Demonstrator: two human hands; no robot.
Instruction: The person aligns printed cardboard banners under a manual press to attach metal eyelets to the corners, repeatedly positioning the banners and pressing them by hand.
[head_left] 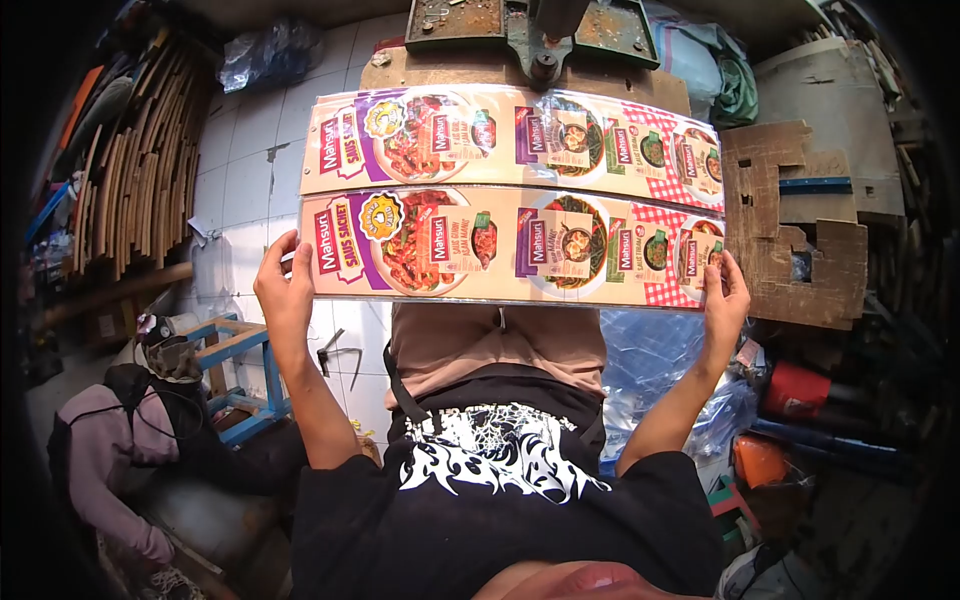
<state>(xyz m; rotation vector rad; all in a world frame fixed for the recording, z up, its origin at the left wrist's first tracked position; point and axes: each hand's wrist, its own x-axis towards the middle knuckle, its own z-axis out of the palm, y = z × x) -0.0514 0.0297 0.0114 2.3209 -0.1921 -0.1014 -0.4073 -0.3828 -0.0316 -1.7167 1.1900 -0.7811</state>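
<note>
The near printed strip (500, 245) lies between the two hands, with its long axis running from left to right across the front of the body. Its right end sits slightly nearer the person than its left, and its print (the "Saus Sachet" lettering is at the left end) reads upright from the person's side.

The left hand (285, 280) is partly curled at the strip's left short edge, by the near corner, with the thumb set against the edge. The right hand (727, 290) has hold of the opposite end near its near corner, thumb on the printed face and fingers bent around the edge.

The far printed strip (500, 137) lies along the long far edge of the near one, its long axis almost parallel and its print facing the same way (the two designs look alike).

Beyond the strips, a brown board (640, 88) shows past their far edge, near a metal stand (543, 62) with shallow trays (455, 22) on either side. A notched board (790, 235) lies just beside their right ends.
</note>
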